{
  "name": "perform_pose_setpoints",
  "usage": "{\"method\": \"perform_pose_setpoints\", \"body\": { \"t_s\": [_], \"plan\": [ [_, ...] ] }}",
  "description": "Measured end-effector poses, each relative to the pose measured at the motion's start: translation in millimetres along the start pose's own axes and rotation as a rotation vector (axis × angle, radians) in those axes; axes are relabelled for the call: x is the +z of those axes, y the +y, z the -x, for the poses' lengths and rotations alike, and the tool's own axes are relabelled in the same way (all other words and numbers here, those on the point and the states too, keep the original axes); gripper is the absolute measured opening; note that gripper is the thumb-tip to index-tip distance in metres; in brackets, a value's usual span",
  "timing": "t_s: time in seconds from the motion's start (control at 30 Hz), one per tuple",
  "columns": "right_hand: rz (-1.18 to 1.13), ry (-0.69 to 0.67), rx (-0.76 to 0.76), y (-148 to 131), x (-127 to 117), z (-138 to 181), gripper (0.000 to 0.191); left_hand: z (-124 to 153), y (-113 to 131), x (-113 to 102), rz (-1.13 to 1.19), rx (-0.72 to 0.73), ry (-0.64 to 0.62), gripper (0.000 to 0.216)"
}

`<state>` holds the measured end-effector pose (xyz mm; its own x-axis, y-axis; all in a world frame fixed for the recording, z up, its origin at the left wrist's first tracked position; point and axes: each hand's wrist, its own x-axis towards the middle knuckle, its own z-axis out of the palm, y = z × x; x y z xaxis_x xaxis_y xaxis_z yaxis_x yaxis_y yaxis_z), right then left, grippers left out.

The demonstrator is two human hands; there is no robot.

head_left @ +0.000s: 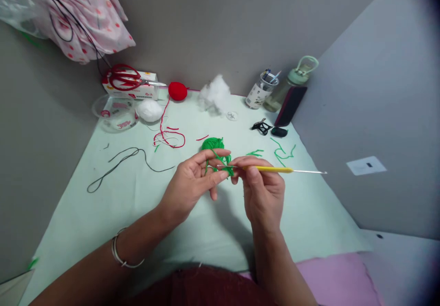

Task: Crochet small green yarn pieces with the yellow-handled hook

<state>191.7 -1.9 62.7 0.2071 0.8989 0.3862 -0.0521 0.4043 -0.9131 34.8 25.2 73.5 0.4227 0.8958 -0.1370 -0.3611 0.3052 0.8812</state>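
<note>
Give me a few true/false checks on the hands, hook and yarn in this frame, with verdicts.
1. The right hand holds a yellow-handled crochet hook. True.
2. The left hand is empty. False: its fingers hold green yarn.
3. The red scissors lie on top of the white box. True.
4. The red yarn ball touches the hands. False: it lies far beyond them, beside the white box.
</note>
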Motion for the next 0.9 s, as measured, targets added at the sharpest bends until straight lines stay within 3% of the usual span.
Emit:
{"method": "perform_pose_setpoints", "body": {
  "t_s": [0.23,0.37,0.67,0.9],
  "plan": [
    [-0.053,0.045,0.004,-2.2,-0.7,-2.5,0.017,1.0,2.5,-2.9,-0.023,0.011,0.0,0.033],
    [0.065,0.031,-0.066,-6.5,-0.5,0.4,0.018,1.6,3.8,-3.2,-0.067,0.038,0.022,0.03],
    [0.504,-0.029,-0.553,-0.4,0.4,11.7,0.024,3.1,7.4,2.7,-0.216,0.088,0.127,0.033],
    [0.456,0.01,-0.457,-3.2,0.0,9.7,0.021,3.5,8.7,1.6,-0.231,0.097,0.114,0.034]
  ]
}}
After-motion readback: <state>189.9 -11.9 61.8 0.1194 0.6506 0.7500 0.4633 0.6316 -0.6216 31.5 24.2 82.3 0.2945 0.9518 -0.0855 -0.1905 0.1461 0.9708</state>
